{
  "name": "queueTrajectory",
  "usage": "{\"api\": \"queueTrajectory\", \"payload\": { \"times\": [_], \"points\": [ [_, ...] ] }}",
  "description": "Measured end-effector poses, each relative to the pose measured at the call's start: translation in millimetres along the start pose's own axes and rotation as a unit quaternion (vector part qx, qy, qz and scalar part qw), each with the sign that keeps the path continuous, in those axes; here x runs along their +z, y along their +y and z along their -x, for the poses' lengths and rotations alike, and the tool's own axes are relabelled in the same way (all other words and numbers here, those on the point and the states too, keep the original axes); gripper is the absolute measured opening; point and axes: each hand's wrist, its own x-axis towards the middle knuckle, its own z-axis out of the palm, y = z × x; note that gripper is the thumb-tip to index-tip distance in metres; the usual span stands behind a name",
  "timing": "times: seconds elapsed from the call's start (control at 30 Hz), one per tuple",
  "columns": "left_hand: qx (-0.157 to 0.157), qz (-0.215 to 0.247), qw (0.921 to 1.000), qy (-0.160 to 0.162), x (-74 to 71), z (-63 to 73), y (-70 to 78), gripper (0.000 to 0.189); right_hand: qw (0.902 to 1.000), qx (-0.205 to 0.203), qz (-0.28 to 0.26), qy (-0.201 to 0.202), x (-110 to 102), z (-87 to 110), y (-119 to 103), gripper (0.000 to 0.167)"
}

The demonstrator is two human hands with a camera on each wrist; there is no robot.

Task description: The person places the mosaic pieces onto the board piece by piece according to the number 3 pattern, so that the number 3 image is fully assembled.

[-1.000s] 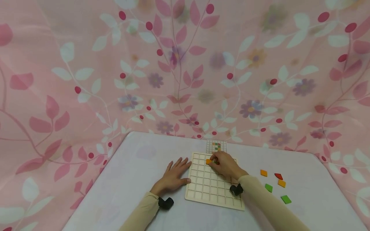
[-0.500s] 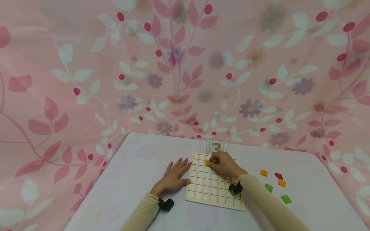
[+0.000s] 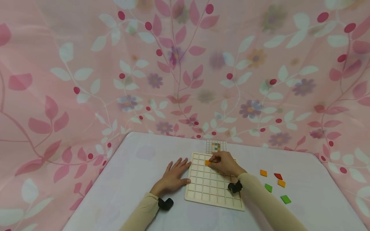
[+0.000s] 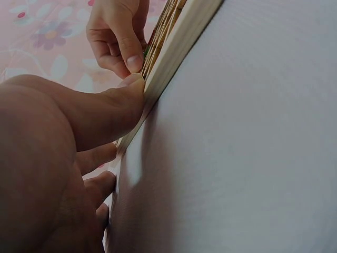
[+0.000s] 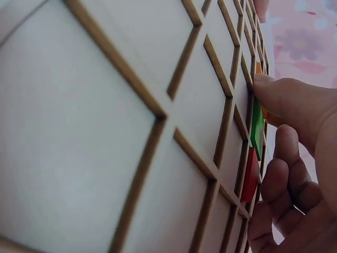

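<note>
A pale wooden grid board (image 3: 206,186) lies on the white table. My left hand (image 3: 173,176) has its fingers spread along the left edge; in the left wrist view its thumb (image 4: 113,108) presses against the board's side. Over the far rows, my right hand (image 3: 224,163) holds an orange tile (image 3: 207,163) by thumb and fingertips. The right wrist view puts the thumb (image 5: 284,95) across this tile, partly hiding it. Beside it on the board are a green tile (image 5: 257,126) and a red tile (image 5: 250,175); how far they sit in their cells I cannot tell.
Behind the board lies a small grid card (image 3: 208,147) with coloured squares. To its right are loose pieces: an orange square (image 3: 263,173), a red piece (image 3: 278,176), another orange tile (image 3: 281,183) and two green ones (image 3: 286,199). A pink floral curtain (image 3: 185,73) hangs behind the table.
The right hand has shifted very slightly, and the orange tile at its fingertips sits a little further left. The left hand and the loose pieces stay where they were.
</note>
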Motion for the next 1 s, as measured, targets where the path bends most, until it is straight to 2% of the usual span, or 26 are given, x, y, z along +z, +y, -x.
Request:
{"api": "queueTrajectory", "payload": {
  "times": [0.67,1.0],
  "points": [
    [-0.003,0.004,1.0,-0.005,0.7,1.2,-1.4,0.074,0.999,-0.003,-0.045,0.005,4,1.6,13,0.014],
    [0.001,0.001,1.0,-0.002,-0.1,1.4,-1.3,0.075,0.9982,0.008,-0.057,0.019,5,2.7,11,0.014]
  ]
}}
